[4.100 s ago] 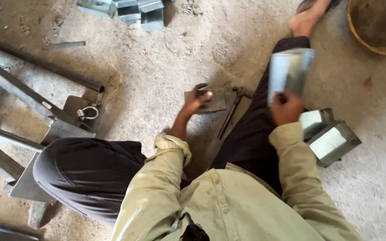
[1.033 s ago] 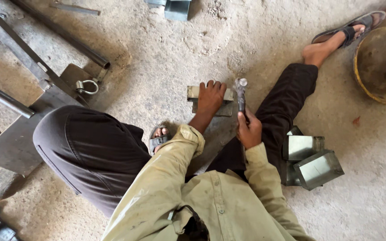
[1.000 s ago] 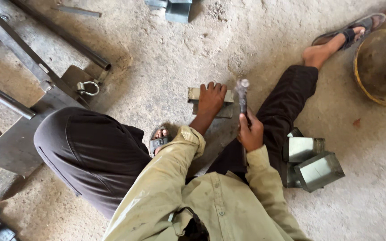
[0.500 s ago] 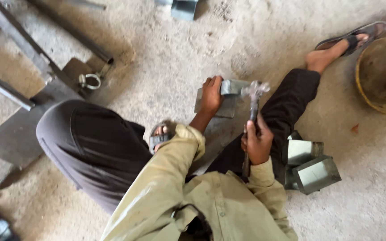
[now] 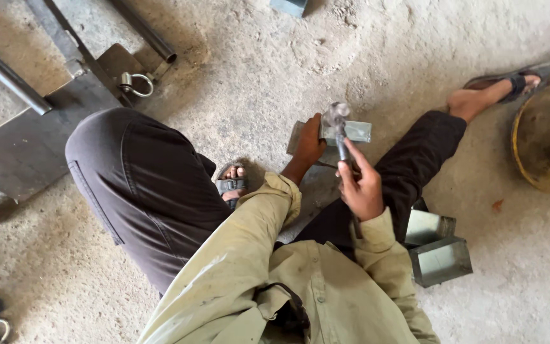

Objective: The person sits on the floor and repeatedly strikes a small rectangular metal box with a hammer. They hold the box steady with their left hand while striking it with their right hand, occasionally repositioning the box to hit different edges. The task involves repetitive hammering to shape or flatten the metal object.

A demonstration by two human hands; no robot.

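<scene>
One small folded piece of grey sheet metal lies on the dusty concrete floor between the seated person's legs, on top of a flat grey plate whose edge shows beside it. The left hand presses down on the left end of that metal piece, fingers curled over it. Just right of the piece, the right hand is clenched round the shaft of a steel hammer, whose blurred head hangs over the piece; whether it touches cannot be told. Below and to the right of the piece, two open grey sheet-metal boxes sit side by side against the dark trouser leg. Further right of the piece, beyond a sandalled foot, a round rusty yellow pan rests on the floor. Well to the left of the piece, past the bent knee, stands a steel frame of bars and plate carrying a shiny shackle ring.
</scene>
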